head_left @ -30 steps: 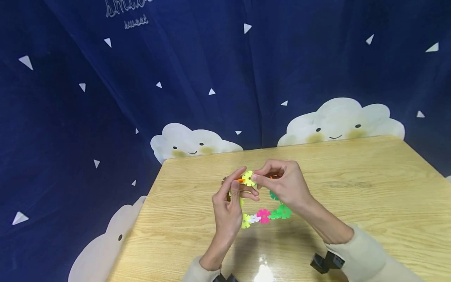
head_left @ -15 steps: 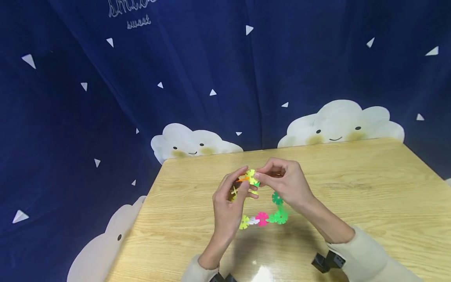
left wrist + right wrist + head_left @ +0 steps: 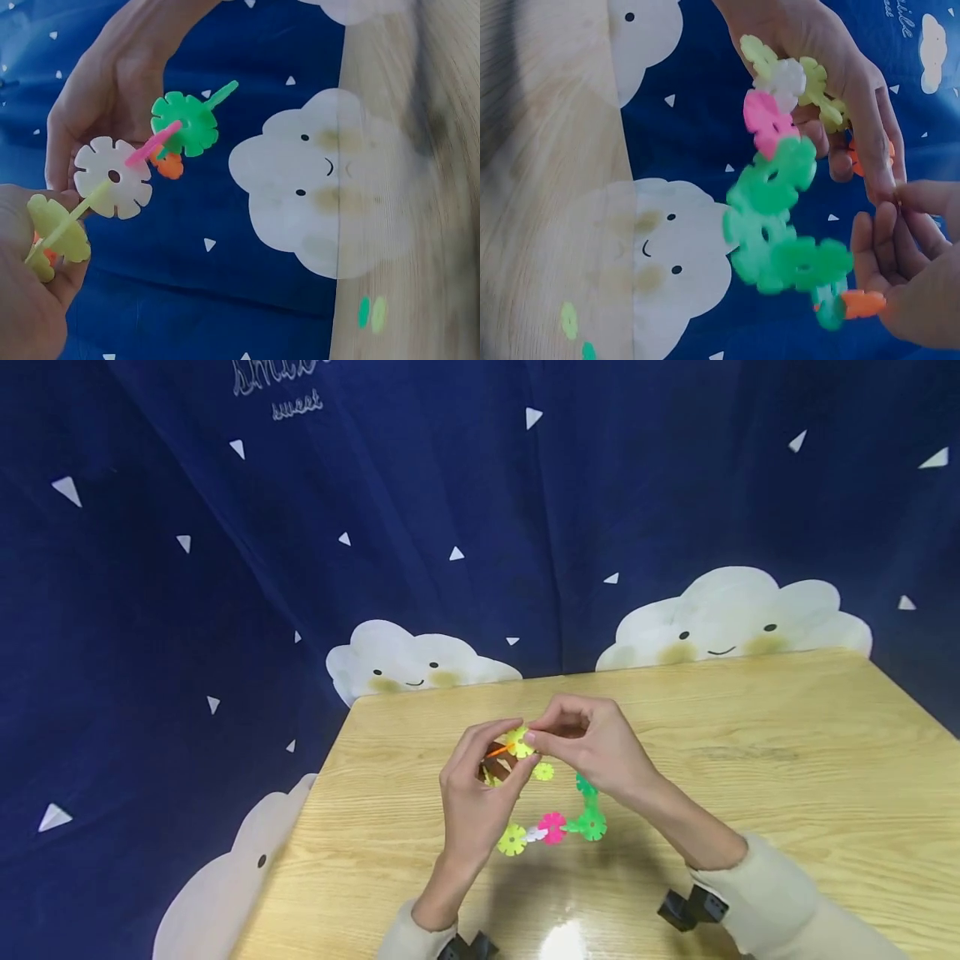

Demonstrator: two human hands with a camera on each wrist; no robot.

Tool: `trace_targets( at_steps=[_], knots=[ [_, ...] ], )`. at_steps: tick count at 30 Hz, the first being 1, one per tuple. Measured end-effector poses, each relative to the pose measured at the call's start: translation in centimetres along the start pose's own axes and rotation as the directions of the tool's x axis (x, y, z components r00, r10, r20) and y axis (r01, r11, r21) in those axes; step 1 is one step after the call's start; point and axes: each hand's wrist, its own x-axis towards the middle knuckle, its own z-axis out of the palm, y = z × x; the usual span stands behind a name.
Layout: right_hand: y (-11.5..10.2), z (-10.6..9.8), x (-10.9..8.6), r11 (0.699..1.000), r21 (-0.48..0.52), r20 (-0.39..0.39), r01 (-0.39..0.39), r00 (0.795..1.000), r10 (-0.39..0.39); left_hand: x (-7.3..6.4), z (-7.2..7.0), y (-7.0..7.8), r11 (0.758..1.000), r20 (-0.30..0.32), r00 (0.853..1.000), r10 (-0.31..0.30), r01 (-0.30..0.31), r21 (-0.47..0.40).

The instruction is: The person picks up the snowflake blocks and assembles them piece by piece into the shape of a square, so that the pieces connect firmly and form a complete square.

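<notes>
A chain of interlocking plastic snowflake discs hangs between my two hands above the table. In the head view my right hand [image 3: 592,747] pinches a yellow disc [image 3: 520,742] between thumb and forefinger. My left hand [image 3: 480,785] grips the chain beside it, its fingertips at the same disc, where an orange disc [image 3: 498,750] shows edge-on. Below hang a lower yellow disc [image 3: 512,840], a white disc [image 3: 112,178], a pink disc [image 3: 769,124] and several green discs [image 3: 765,232]. Another orange disc [image 3: 862,304] sits at the green end, near my right palm.
On the wooden table [image 3: 750,777] lie a loose yellow disc [image 3: 569,320] and a loose green disc [image 3: 589,351]. A dark blue curtain [image 3: 420,485] with white clouds stands behind the table's far edge.
Both hands have shifted slightly left with the chain, whose lower part hangs a little further left. The loose yellow disc on the table now shows between the hands.
</notes>
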Motion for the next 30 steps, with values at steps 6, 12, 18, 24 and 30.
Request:
trace_targets(
  at_steps=[6, 12, 18, 24, 30],
  knots=[
    [0.8, -0.8, 0.8, 1.000, 0.019, 0.075, 0.017, 0.997, -0.018, 0.1, -1.5, -0.5, 0.998, -0.047, 0.997, -0.067, 0.067, 0.005],
    [4.5, -3.2, 2.6, 0.999, 0.026, -0.025, -0.023, 0.999, 0.024, 0.2, -4.8, -1.4, 0.985, -0.154, 0.973, -0.171, 0.174, 0.008],
    [10.0, -5.3, 3.5, 0.983, 0.027, -0.056, -0.183, 0.981, 0.184, 0.1, -7.9, -2.0, 0.975, -0.253, 0.944, -0.213, 0.220, 0.001],
    [14.8, -5.4, 3.7, 0.947, 0.063, 0.030, -0.314, 0.949, 0.313, -0.4, -9.5, -2.2, 0.963, -0.313, 0.914, -0.258, 0.270, -0.006],
    [17.7, -4.0, 4.4, 0.922, 0.050, 0.144, -0.383, 0.917, 0.373, -0.7, -10.2, -2.3, 0.951, -0.328, 0.897, -0.296, 0.307, -0.017]
  ],
)
